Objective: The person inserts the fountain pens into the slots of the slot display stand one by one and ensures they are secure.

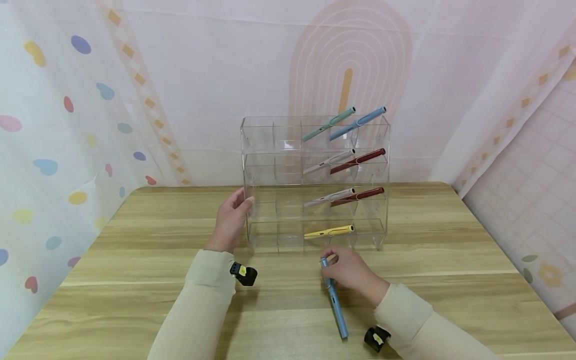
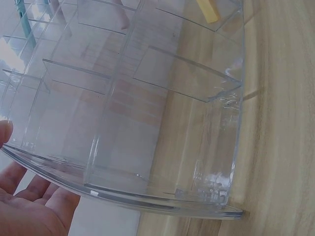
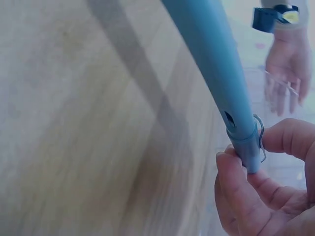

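A clear acrylic pen rack (image 1: 288,201) with stacked, divided tiers stands on the table. My left hand (image 1: 231,218) holds its left side panel, the thumb (image 2: 5,132) on one face and the fingers (image 2: 37,189) on the other. In front of the rack, my right hand (image 1: 348,270) pinches a blue pen (image 1: 336,305) near its clip end. The pen's other end points towards me, and the right wrist view shows the thumb and fingertips around the cap (image 3: 247,152).
Green (image 1: 330,124), light blue (image 1: 360,122), pale pink (image 1: 330,161) and dark red (image 1: 358,161) pens lie slanted in the rack's right-hand compartments. A yellow pen (image 1: 330,232) is in the lowest tier. Behind the wooden table (image 1: 135,280) hangs a patterned curtain (image 1: 202,75).
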Available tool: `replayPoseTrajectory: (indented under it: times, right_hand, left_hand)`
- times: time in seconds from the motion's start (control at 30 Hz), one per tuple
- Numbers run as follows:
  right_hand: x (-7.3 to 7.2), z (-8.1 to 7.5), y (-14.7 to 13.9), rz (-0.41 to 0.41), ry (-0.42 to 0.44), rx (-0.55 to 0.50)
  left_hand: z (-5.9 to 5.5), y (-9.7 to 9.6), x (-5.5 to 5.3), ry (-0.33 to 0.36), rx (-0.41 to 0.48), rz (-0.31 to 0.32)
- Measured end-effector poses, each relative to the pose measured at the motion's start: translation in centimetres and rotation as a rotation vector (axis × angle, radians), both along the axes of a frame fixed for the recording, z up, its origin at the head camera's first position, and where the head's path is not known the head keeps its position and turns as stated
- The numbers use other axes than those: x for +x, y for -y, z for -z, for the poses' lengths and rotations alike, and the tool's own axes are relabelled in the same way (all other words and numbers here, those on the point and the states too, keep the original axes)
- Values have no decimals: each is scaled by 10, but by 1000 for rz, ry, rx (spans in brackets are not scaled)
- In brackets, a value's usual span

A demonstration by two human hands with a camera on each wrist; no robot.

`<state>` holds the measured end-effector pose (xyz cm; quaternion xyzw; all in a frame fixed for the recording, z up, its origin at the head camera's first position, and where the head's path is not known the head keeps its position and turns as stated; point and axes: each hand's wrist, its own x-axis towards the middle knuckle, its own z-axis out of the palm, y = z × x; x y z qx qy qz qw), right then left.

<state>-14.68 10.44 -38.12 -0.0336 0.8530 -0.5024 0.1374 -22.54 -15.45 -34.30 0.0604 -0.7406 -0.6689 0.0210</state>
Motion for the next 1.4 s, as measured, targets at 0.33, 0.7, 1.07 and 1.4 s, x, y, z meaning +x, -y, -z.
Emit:
replayPoseTrajectory:
  times: [0.33, 0.7, 1.07, 1.4]
  right_hand:
    - [3, -9, -28, 125, 18, -80]
    - [0, -29, -51, 211, -23, -163]
    - [-4, -49, -71, 284, -113, -289]
    - [-6, -59, -83, 429, -182, -349]
  left_hand:
    - [0, 1, 1, 5, -15, 12]
    - [0, 0, 1, -1, -12, 1]
    - [0, 0, 0, 0, -12, 7]
    - [1, 1, 0, -6, -4, 11]
